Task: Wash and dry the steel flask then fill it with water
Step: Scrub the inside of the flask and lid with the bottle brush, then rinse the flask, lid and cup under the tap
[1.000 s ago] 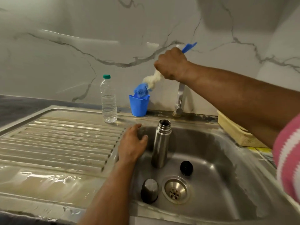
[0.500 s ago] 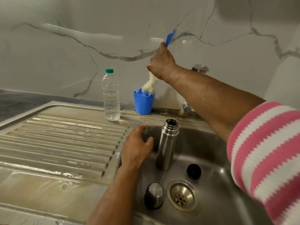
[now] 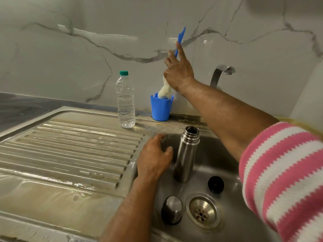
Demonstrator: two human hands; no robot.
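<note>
The steel flask [image 3: 186, 154] stands upright and uncapped inside the sink basin [image 3: 218, 151]. Its steel cup lid [image 3: 172, 209] sits upside down near the drain [image 3: 202, 209], and its black stopper [image 3: 215, 184] lies to the flask's right. My left hand [image 3: 153, 158] rests on the basin's left rim, fingers draped over the edge, just beside the flask without touching it. My right hand [image 3: 178, 72] is raised at the back wall and holds a blue-handled bottle brush [image 3: 180, 35], index finger straight along the handle. The brush's white head dips into a blue cup [image 3: 160, 109].
A clear plastic water bottle [image 3: 125, 103] with a green cap stands left of the blue cup on the wet ribbed drainboard [image 3: 70, 145]. The tap [image 3: 220, 72] rises behind the basin, to the right of my right arm. A marble wall closes the back.
My right hand has lowered the brush head into the blue cup and turned the handle upright, and its index finger has straightened. The left hand and the flask have stayed put.
</note>
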